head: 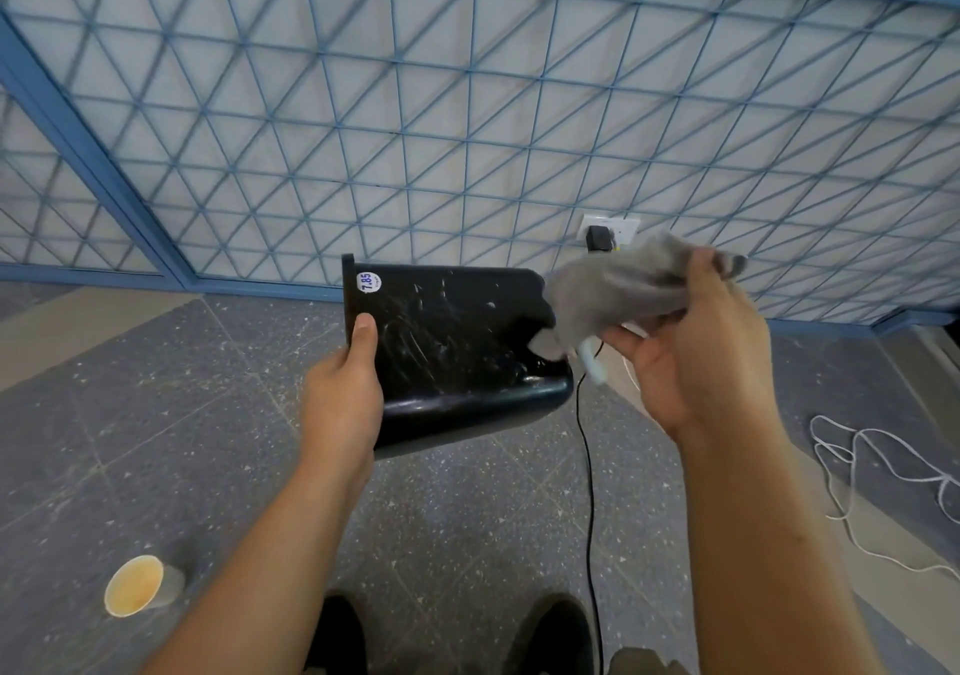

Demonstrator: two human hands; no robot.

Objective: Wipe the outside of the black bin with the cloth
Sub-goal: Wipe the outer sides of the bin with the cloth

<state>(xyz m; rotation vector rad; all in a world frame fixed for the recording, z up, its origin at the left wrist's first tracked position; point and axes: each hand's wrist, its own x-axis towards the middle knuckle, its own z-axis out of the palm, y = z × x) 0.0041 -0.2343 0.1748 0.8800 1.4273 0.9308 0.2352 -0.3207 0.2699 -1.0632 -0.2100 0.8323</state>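
Observation:
The black bin [457, 352] lies on its side in the air, rim to the left, base to the right. Its upper face is scuffed with pale marks and carries a round white price sticker near the rim. My left hand [343, 393] grips the bin at the rim end, thumb on top. My right hand [696, 347] holds a bunched grey cloth [618, 284] at the bin's base end. The cloth overlaps the bin's right corner. Whether it presses on the surface is unclear.
A paper cup [135, 585] lies on the speckled floor at the lower left. A black cable [589, 492] runs down from a wall socket [608, 230]. A white cord [883, 471] lies coiled at the right. A blue lattice panel [467, 102] stands behind. My shoes show at the bottom.

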